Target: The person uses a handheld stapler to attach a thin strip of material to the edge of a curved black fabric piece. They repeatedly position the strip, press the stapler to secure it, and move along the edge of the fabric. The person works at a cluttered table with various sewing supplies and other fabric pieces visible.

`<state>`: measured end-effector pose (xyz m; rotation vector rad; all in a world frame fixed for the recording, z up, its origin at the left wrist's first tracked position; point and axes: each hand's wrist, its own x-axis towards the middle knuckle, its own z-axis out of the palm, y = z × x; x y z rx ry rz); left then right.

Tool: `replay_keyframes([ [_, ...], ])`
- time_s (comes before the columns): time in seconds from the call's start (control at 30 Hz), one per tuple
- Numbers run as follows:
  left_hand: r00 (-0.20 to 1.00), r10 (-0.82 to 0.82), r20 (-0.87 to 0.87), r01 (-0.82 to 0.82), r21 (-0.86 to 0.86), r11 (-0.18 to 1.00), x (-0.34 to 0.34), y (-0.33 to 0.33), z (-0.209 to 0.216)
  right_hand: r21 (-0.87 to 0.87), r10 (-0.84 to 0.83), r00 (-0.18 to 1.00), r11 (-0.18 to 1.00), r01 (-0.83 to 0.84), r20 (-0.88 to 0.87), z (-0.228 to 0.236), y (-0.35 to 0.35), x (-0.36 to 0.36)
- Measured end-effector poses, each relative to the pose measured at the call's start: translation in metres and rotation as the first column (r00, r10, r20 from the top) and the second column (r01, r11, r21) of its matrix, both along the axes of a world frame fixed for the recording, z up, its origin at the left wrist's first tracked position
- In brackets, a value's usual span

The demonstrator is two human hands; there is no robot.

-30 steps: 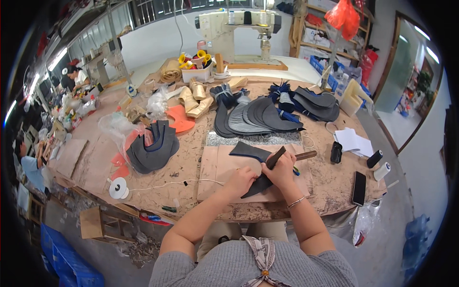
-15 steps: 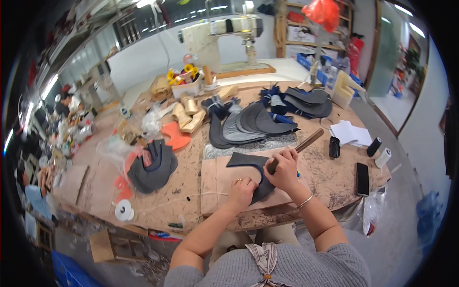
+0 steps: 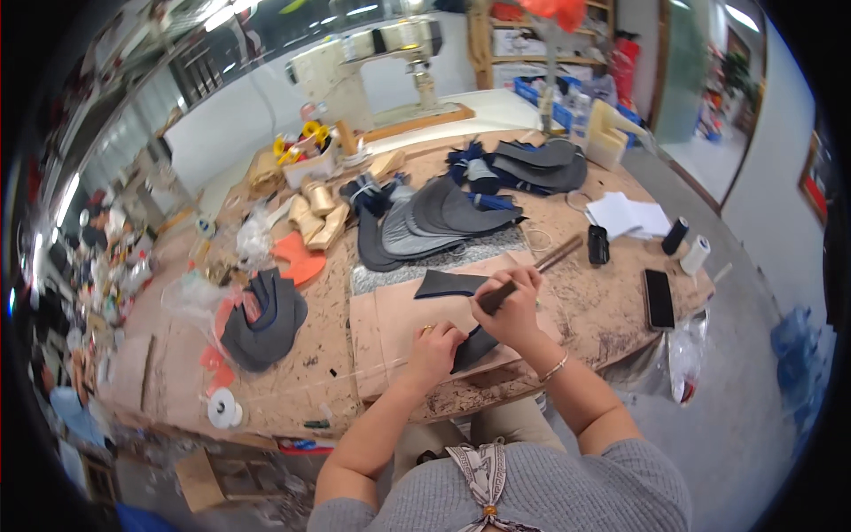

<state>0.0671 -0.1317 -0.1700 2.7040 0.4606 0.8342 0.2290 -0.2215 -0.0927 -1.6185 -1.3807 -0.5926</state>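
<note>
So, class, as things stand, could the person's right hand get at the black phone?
Probably yes: nothing visible stands between the right hand and the uncovered black phone, though that hand grips a brown tool.

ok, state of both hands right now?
Left hand: fingers curled at the grey piece; can't tell if it's gripping.
Right hand: closed, holding the brown tool.

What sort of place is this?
Probably a sewing workshop, perhaps for shoe parts: a sewing machine stands at the back, with piled grey cut pieces and two thread spools on the worktable.
</note>
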Motion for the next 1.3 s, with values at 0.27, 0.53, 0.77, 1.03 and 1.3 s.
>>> replay_keyframes([
  [0.27, 0.999, 0.008, 0.053, -0.005, -0.059, 0.998, 0.008, -0.004, -0.005, -0.112, 0.05, 0.993, 0.993, -0.038, 0.103, -0.014, -0.003, 0.021],
  [0.53, 0.998, -0.039, 0.057, 0.045, -0.096, 0.994, -0.008, 0.002, 0.007, -0.189, 0.092, 0.992, 0.979, -0.074, 0.09, -0.035, 0.002, 0.032],
  [0.77, 0.998, -0.051, 0.035, 0.058, -0.217, 0.974, -0.006, 0.013, 0.008, -0.199, 0.19, 0.964, 0.953, -0.226, -0.186, -0.029, 0.005, 0.014],
  [1.03, 0.994, -0.097, 0.058, 0.104, -0.149, 0.983, 0.013, -0.017, 0.0, -0.075, -0.033, 0.992, 0.996, 0.043, 0.124, -0.022, -0.037, 0.024],
  [1.3, 0.995, -0.063, 0.073, 0.069, -0.081, 0.994, -0.005, -0.02, 0.008, -0.107, 0.06, 0.982, 0.993, -0.041, 0.181, 0.004, -0.041, 0.013],
])
